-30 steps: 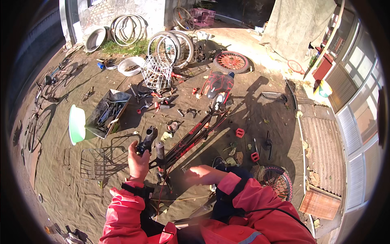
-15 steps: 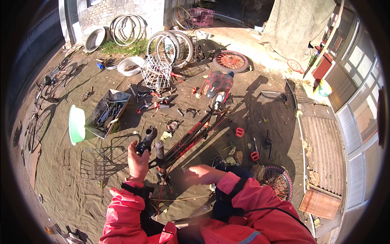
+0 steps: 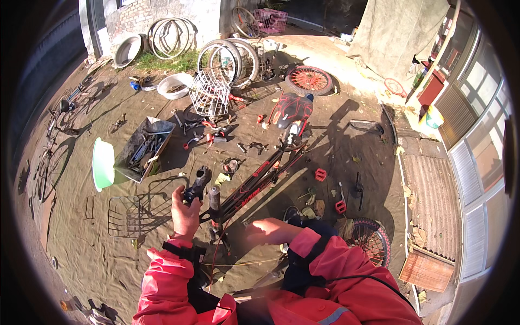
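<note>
My left hand (image 3: 185,215) is closed around a black handlebar stem (image 3: 199,183), holding it just left of the bike frame's head tube (image 3: 214,201). A black and red bike frame (image 3: 254,184) slants from the head tube up to a black and red saddle (image 3: 293,111). To the right of the head tube, my right hand (image 3: 269,231) has its fingers curled in and slightly blurred. Whatever they hold, if anything, is hidden. A thin red cable (image 3: 213,254) hangs down below the head tube.
A dark toolbox (image 3: 145,149) stands beside a light green basin (image 3: 103,164). A wire basket (image 3: 124,218) lies left of my left hand. Red pedals (image 3: 320,174) and a small wheel (image 3: 371,244) are at the right. White basket (image 3: 210,95), tyres (image 3: 219,60) and a red-spoked wheel (image 3: 310,80) lie farther off.
The stem in my left hand has tilted and shifted very slightly. Otherwise both hands stay nearly where they were, and the whole view has moved only a little.
</note>
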`<state>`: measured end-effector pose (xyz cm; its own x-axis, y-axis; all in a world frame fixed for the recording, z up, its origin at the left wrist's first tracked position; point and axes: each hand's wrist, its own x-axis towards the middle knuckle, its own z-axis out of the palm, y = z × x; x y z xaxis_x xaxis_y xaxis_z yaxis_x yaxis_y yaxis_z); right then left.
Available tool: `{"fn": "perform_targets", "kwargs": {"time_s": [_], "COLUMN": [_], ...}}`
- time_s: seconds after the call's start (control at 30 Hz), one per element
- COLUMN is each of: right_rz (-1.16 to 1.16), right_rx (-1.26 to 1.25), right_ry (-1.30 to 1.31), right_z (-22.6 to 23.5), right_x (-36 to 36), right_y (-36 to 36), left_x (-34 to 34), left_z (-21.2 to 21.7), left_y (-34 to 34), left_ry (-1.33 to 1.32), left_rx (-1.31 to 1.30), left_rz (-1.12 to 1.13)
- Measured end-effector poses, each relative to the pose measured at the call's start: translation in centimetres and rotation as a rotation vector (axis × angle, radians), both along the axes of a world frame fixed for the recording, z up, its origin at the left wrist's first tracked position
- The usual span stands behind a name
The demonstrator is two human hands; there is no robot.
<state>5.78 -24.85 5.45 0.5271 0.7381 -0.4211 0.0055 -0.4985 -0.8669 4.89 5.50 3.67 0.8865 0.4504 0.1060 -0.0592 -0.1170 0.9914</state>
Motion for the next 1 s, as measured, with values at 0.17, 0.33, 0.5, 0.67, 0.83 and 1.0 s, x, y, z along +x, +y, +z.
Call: {"fn": "perform_targets", "kwargs": {"time_s": [0.17, 0.33, 0.5, 0.67, 0.83, 1.0], "right_rz": [-0.003, -0.006, -0.008, -0.007, -0.008, 0.014], "right_rx": [0.007, 0.004, 0.007, -0.024, -0.017, -0.047], "right_ry": [0.002, 0.008, 0.005, 0.02, 0.015, 0.026], "right_z": [0.07, 0.2, 0.07, 0.34, 0.65, 0.5], "right_x": [-0.04, -0.02, -0.05, -0.07, -0.03, 0.1], "right_y": [-0.04, -0.02, 0.06, 0.0, 0.1, 0.13], "left_x": [-0.09, -0.12, 0.06, -0.03, -0.08, -0.08], "left_z": [0.14, 0.06, -0.4, -0.35, -0.09, -0.24], "left_y": [-0.04, -0.01, 0.22, 0.15, 0.0, 0.0], "left_ry": [0.006, 0.007, 0.001, 0.004, 0.005, 0.007], "left_rx": [-0.03, -0.006, 0.022, -0.012, 0.017, 0.028], "left_rz": [-0.01, -0.004, -0.007, -0.025, -0.015, -0.006]}}
